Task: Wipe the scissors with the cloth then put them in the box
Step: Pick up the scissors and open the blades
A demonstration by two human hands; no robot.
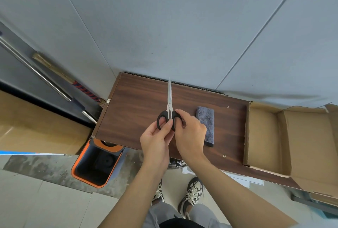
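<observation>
The scissors (169, 99) have black handles and closed steel blades that point away from me, over the brown wooden board (139, 103). My left hand (155, 140) pinches the left handle loop. My right hand (190, 132) grips the right handle loop. A folded grey cloth (207, 118) lies flat on the board just right of my right hand, partly hidden by it. The open cardboard box (263, 136) sits at the board's right end with nothing visible inside.
An orange-rimmed grey bucket (95, 163) stands on the floor below the board's left corner. A metal pole (36, 74) and a broom handle (60, 75) lean at the left. Cardboard (33, 129) lies at the left. My feet stand under the board's near edge.
</observation>
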